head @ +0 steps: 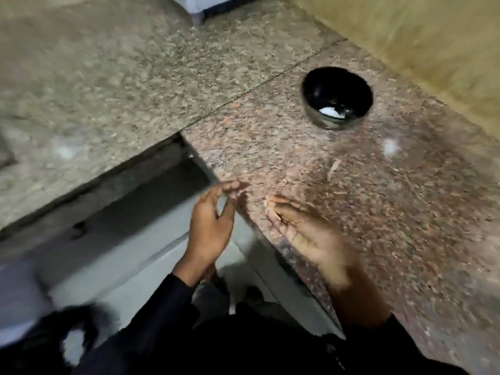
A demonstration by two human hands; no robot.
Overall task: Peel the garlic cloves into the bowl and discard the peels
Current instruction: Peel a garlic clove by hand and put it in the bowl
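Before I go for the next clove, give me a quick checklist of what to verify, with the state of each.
1. Bowl upright on the counter: ok.
2. Something white in the bowl, likely peeled garlic: ok.
3. Left hand free: cannot tell; fingertips pinched together, blurred.
4. Right hand free: cannot tell; motion blur hides the fingertips.
5. Peels discarded: not ok; a scrap lies on the counter near the bowl.
6. Unpeeled cloves in view: not ok, none visible.

Speckled polished granite counter (365, 212), glossy bowl (319, 115)
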